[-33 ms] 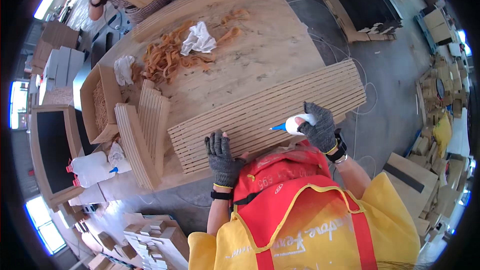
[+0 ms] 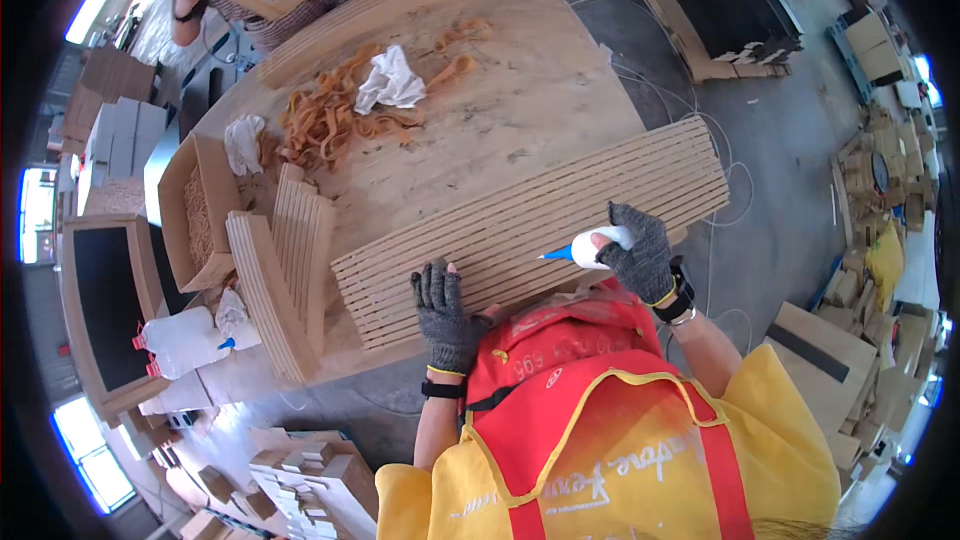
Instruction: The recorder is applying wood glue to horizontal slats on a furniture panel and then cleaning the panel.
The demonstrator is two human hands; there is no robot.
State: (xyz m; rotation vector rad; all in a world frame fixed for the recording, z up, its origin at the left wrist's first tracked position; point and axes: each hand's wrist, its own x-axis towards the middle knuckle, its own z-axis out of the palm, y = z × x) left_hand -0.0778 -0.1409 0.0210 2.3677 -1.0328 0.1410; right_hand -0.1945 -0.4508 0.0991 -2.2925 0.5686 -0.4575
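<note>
Left hand [image 2: 443,322], grey-gloved, lies fingers extended, seemingly touching the near edge of pale, parallel wooden strips [image 2: 540,218] on the tabletop [image 2: 500,135]; the right hand [image 2: 640,255] is closed around a white, blue-nozzled bottle [image 2: 588,251] above them. Tangled orange bands [image 2: 325,130] and a crumpled white wad [image 2: 391,82] clutter the space beyond.

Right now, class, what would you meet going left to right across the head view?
Wood-framed black panel, open cardboard box, largest crumpled white wad, left gloved hand, blue-nozzled white squeeze bottle, right gloved hand.
</note>
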